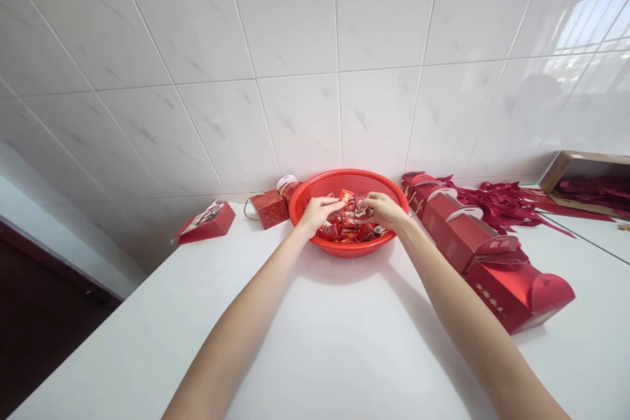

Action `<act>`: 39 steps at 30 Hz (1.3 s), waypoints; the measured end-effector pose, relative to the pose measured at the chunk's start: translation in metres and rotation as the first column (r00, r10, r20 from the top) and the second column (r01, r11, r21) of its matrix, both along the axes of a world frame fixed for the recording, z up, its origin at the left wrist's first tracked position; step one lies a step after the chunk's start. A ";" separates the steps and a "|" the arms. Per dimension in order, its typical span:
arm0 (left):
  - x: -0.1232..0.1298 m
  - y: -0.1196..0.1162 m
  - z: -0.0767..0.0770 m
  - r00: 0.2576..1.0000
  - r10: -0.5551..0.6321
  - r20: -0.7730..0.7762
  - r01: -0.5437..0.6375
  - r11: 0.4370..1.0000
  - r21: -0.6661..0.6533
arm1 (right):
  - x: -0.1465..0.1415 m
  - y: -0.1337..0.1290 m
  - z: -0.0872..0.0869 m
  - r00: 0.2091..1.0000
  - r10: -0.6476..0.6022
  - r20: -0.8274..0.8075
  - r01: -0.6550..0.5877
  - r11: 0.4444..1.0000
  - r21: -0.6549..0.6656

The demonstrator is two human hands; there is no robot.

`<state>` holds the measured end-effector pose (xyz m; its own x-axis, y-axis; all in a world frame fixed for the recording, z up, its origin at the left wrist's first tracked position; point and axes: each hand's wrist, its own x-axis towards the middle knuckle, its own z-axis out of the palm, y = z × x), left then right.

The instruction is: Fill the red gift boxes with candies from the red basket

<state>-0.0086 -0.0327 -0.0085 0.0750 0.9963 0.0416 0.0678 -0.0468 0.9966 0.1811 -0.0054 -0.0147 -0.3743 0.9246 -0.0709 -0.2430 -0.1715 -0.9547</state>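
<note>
Forearms (256,305) end in hands (315,212) over red packets (347,230).

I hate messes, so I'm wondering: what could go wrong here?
The left hand seems to pinch a small red packet over the red basket; it might slip. The red box at far left sits by the edge of the white table, so a bump might tip it off.

Packets (335,231) lie in the basket (347,250) (boxes (449,228) stand right).
</note>
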 end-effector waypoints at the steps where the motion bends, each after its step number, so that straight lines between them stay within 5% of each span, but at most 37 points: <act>1: 0.001 0.000 0.001 0.999 -0.039 -0.008 0.039 0.999 -0.006 | 0.000 -0.001 0.001 0.999 0.032 0.008 -0.032 0.999 0.006; 5: 0.004 0.000 0.004 0.988 -0.142 -0.054 0.142 0.990 -0.006 | 0.000 -0.005 0.003 0.997 0.031 0.068 -0.034 0.998 0.050; 14: 0.002 0.003 -0.002 0.963 -0.159 -0.217 0.183 0.978 0.095 | 0.000 -0.003 0.001 0.995 -0.054 0.081 0.043 0.990 0.132; 20: 0.003 0.010 -0.004 0.958 -0.184 -0.221 0.197 0.980 0.036 | 0.001 -0.002 0.000 0.995 -0.042 0.085 0.030 0.990 0.135; 23: 0.004 0.014 0.001 0.942 -0.234 -0.242 0.238 0.971 -0.014 | 0.000 -0.001 -0.001 0.989 -0.141 0.040 0.134 0.981 0.140; 29: 0.022 0.036 0.004 0.758 -0.272 -0.593 0.340 0.941 0.003 | 0.001 0.005 -0.004 0.900 -0.407 -0.156 0.421 0.905 0.068; 35: 0.062 0.047 -0.005 0.566 -0.399 -0.722 0.547 0.837 -0.034 | 0.003 0.009 -0.004 0.865 -0.443 -0.234 0.466 0.883 0.050; 39: 0.074 0.046 -0.014 0.460 -0.335 -0.823 0.507 0.860 -0.067 | 0.003 0.011 -0.005 0.862 -0.451 -0.230 0.469 0.883 0.027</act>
